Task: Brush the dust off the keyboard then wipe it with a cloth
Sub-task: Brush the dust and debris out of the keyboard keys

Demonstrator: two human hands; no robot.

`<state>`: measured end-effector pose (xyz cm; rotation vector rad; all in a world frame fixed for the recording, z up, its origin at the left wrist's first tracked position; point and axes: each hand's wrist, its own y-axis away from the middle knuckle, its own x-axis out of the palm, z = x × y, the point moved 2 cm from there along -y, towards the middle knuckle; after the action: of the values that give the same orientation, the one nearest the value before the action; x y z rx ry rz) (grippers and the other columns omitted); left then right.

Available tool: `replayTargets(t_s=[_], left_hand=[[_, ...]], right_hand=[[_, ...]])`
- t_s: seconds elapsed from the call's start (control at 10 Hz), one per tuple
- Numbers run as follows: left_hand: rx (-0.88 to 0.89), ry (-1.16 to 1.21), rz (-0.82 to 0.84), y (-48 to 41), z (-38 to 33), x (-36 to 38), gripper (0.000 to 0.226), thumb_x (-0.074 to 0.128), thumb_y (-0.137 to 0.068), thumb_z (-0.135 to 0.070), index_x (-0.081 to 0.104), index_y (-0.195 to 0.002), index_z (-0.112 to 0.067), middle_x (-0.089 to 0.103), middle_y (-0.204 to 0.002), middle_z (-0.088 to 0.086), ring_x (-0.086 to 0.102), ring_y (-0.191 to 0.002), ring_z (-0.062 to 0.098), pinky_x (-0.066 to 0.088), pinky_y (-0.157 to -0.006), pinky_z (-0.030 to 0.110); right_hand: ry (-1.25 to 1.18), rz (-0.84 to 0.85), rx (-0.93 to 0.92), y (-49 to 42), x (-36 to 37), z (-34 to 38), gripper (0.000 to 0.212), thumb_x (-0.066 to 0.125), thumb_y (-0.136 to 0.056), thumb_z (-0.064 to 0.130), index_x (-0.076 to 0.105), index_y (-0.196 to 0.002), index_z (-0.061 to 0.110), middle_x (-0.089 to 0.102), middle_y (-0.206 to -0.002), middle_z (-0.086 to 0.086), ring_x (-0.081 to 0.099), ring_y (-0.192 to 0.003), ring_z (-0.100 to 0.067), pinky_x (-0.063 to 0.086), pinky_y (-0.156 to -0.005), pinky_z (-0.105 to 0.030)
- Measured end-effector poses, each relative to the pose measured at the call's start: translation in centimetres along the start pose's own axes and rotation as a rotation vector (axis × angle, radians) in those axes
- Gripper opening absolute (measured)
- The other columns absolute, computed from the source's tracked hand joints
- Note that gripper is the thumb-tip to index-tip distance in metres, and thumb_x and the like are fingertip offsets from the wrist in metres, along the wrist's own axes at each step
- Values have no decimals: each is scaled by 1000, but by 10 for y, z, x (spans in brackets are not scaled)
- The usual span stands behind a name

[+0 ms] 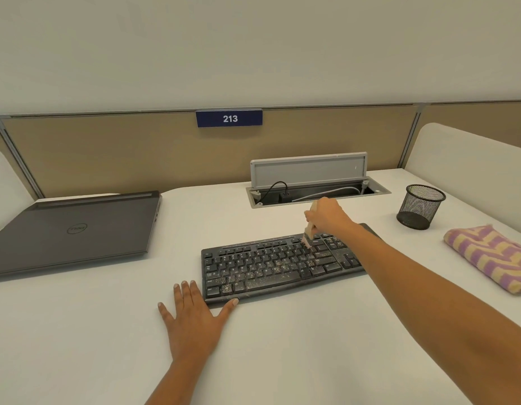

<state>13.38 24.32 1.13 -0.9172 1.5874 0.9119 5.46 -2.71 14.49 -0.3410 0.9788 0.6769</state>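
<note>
A black keyboard [271,266] lies on the white desk, its keys speckled with pale dust. My right hand [326,214] is shut on a small wooden-handled brush [308,233], whose bristles touch the upper right keys. My left hand [192,311] lies flat on the desk with fingers apart, at the keyboard's front left corner, thumb tip against its front edge. A folded purple and yellow striped cloth [493,255] rests at the right edge of the desk.
A shut grey laptop [75,232] sits at the left. Behind the keyboard is an open cable hatch [314,192] with cords inside. A black mesh pen cup [420,206] stands at the back right. Partition panels enclose the desk.
</note>
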Motion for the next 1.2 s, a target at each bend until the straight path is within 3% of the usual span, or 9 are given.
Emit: replayTargets(t_s=[0.1,0.2,0.4,0.5,0.7,0.8,1.0,1.1,1.2], left_hand=[[-1,0,-1,0,0,1,150,-42,-29,-83,2,-152,-9,3,-161,5,-8,-147,19,-3,-115,52],[1,-5,-8,-1,1,2,149,-42,-31,-83,3,-152,-9,3,-161,4,-7,-147,19,-3,-115,52],[2,0,-5,0,0,2,149,-41,-30,-84,2,-152,-9,3,-161,5,-7,-147,19,-2,-115,52],[3,0,-4,0,1,1,149,-41,-31,-84,2,-152,-8,3,-161,5,-7,-147,19,-3,-115,52],[-2,-8,1,-1,0,2,149,-41,-31,-83,1,-152,-8,2,-161,5,-8,-147,19,-3,-115,52],[-2,-7,4,-1,0,1,149,-41,-30,-84,1,-152,-9,1,-161,5,-9,-147,19,-3,-115,52],[-4,-2,7,0,0,0,149,-41,-30,-84,1,-152,-9,1,-161,5,-9,-147,19,-3,-115,52],[-4,-4,7,1,0,0,150,-41,-29,-84,1,-152,-9,1,-161,5,-9,-147,19,-3,-115,52],[-2,-5,6,0,0,0,150,-41,-30,-84,1,-152,-8,1,-161,5,-8,-147,19,-3,-115,52]], right_hand=[[58,84,9,3,2,-1,27,45,-95,16,53,-72,5,67,-92,-18,65,-89,-31,49,-64,-28],[102,135,19,4,-4,3,29,46,-95,18,56,-71,5,58,-68,-7,60,-75,-23,42,-56,-21],[-149,175,-77,8,-5,12,26,67,-85,17,66,-103,-1,69,-97,-16,68,-82,-24,56,-80,-31],[-178,234,-47,9,-1,8,23,72,-79,8,68,-100,-1,70,-100,-15,70,-88,-23,58,-76,-26],[-4,237,-54,12,-13,1,17,67,-81,1,70,-98,-3,69,-99,-17,63,-72,-16,51,-56,-14],[80,239,-44,10,-17,-4,18,68,-81,1,70,-98,-4,70,-101,-19,66,-84,-23,57,-76,-28],[321,176,-14,5,-23,-11,19,67,-83,7,72,-101,4,71,-101,-9,68,-93,-20,55,-87,-33],[292,120,22,7,-28,-5,13,63,-87,15,67,-81,4,65,-77,-4,63,-81,-17,52,-67,-25],[168,-35,43,8,-28,0,35,54,-94,30,53,-68,7,50,-67,-2,53,-70,-16,40,-55,-22]])
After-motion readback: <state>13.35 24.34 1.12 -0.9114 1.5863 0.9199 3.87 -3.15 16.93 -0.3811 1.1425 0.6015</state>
